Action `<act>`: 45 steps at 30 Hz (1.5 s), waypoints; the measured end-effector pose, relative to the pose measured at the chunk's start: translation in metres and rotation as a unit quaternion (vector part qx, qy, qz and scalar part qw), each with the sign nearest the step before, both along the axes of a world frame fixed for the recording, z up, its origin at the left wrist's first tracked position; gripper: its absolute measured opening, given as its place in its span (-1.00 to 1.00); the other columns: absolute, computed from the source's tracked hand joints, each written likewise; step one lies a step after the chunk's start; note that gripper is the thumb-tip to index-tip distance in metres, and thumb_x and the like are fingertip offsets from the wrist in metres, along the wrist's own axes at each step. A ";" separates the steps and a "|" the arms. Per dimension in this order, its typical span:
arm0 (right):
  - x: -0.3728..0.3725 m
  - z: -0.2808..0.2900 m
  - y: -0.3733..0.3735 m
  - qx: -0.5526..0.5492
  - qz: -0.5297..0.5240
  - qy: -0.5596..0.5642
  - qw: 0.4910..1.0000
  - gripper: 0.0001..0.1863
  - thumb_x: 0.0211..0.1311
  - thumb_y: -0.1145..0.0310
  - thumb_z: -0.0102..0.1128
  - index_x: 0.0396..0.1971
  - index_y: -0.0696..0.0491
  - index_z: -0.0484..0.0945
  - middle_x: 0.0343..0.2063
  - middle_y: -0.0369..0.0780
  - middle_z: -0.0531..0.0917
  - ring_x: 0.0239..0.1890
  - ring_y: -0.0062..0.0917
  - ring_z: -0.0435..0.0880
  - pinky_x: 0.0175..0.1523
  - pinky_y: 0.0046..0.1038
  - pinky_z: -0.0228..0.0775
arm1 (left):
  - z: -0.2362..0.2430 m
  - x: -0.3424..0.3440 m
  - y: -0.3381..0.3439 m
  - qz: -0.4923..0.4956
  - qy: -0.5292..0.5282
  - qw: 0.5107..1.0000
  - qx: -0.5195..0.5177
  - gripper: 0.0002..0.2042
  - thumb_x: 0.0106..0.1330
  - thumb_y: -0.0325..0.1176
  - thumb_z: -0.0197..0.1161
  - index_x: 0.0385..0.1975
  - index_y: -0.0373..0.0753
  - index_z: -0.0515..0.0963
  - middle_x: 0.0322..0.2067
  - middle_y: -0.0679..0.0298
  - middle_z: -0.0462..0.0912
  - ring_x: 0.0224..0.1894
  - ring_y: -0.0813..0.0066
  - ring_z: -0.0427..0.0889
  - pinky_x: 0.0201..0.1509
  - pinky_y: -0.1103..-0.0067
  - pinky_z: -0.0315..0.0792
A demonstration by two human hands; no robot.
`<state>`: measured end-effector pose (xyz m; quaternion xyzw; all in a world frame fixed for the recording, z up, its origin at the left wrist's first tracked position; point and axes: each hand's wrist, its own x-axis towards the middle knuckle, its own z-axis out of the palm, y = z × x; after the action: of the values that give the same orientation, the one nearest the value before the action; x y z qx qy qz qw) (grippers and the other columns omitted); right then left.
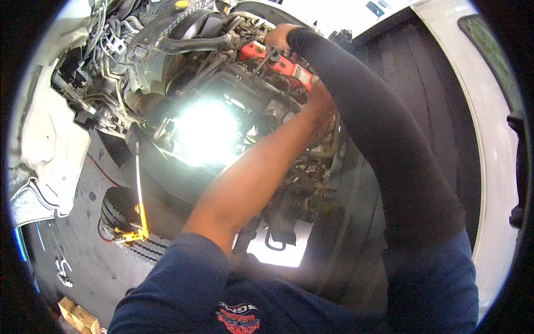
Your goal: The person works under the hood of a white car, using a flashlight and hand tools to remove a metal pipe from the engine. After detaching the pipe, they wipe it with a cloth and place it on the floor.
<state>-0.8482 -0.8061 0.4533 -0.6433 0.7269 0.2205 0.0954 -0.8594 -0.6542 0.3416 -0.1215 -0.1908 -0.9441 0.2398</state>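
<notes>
A curled right hand (pixel 280 39) and a mostly hidden left hand (pixel 322 99), their grips impossible to tell, flank the red engine part (pixel 285 67) at the frame's upper center, where steady movements and the bright light (pixel 207 133) aimed closer would likely help.

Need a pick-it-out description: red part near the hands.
Start at the open engine bay across the upper view. Follow the black sleeve up to the right hand; the red part shows just below it in the picture. Its bright red sets it apart from the thick dark hose to its left.
</notes>
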 end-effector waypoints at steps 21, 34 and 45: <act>-0.050 -0.025 0.000 -0.087 0.164 0.096 0.978 -0.68 0.28 0.25 0.14 -0.09 0.06 0.72 -0.25 0.07 0.77 -0.19 -0.09 0.81 -0.11 -0.10 0.63 | 0.034 0.149 0.028 -0.020 -0.358 0.920 -0.157 -0.42 0.59 0.02 0.04 0.37 -0.33 0.38 0.15 0.00 0.60 0.17 0.14 0.65 0.28 0.21 0.53; -0.086 -0.035 -0.028 -0.138 0.162 0.178 0.961 -0.69 0.28 0.31 0.13 -0.04 -0.07 0.73 -0.23 -0.03 0.78 -0.21 -0.08 0.81 -0.13 -0.04 0.65 | -0.032 0.562 0.212 0.023 -0.547 0.833 0.077 -0.31 0.48 0.04 0.21 0.45 -0.28 0.27 0.24 -0.08 0.55 0.18 0.01 0.61 0.34 0.09 0.45; 0.044 0.008 0.181 -0.453 0.050 -0.290 0.842 -0.58 0.18 0.08 0.35 -0.14 0.12 0.73 -0.28 0.02 0.78 -0.18 -0.16 0.79 0.03 -0.21 0.60 | -0.059 0.603 0.266 0.216 -0.635 0.730 0.133 -0.45 0.52 -0.14 0.22 0.35 -0.38 0.36 0.07 0.05 0.67 0.04 0.20 0.68 0.25 0.28 0.51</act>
<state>-0.8038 -0.6247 0.4614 -0.6850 0.6518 -0.3252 -0.0115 -0.2559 -0.3880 0.2826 0.5838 -0.1921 -0.7396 0.2742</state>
